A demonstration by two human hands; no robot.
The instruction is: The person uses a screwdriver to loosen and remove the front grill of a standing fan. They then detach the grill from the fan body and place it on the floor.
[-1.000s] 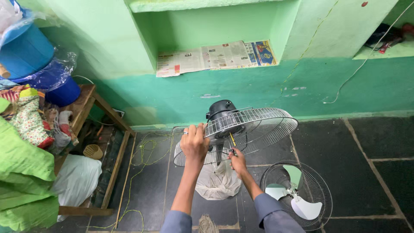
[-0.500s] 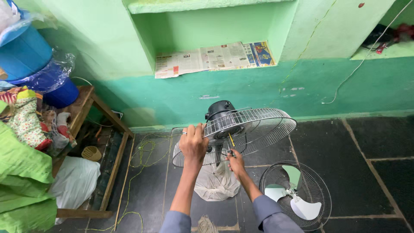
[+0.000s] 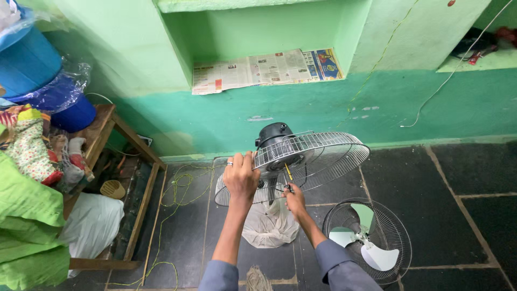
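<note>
I see the fan (image 3: pixel 285 156) standing on the dark stone floor (image 3: pixel 463 183) close to the green wall (image 3: pixel 323 108): a black motor housing (image 3: pixel 273 134) at the back, and in front of it a round wire guard (image 3: pixel 309 159) of thin chrome spokes, tipped so that its open face looks up and toward me. My left hand (image 3: pixel 240 178) is clenched over the guard's near-left rim, fingers wrapped over the wire, a ring showing on one finger, the forearm running straight up from the bottom of the view. My right hand (image 3: pixel 294 200) sits lower and just right of it, closed around the handle of a screwdriver (image 3: pixel 288 175) with a yellow shaft, whose tip points up into the hub behind the spokes (the tip itself is lost among the wires, so I cannot tell what it meets). The right wrist is bent upward, blue-grey sleeve at the elbow. Directly under the hands lies a crumpled white plastic bag (image 3: pixel 269 226). To the right on the floor rests a second wire guard (image 3: pixel 369 240) with pale fan blades (image 3: pixel 371 250) lying in it, well apart from the fan. A newspaper (image 3: pixel 264 70) lines the wall niche above.
</note>
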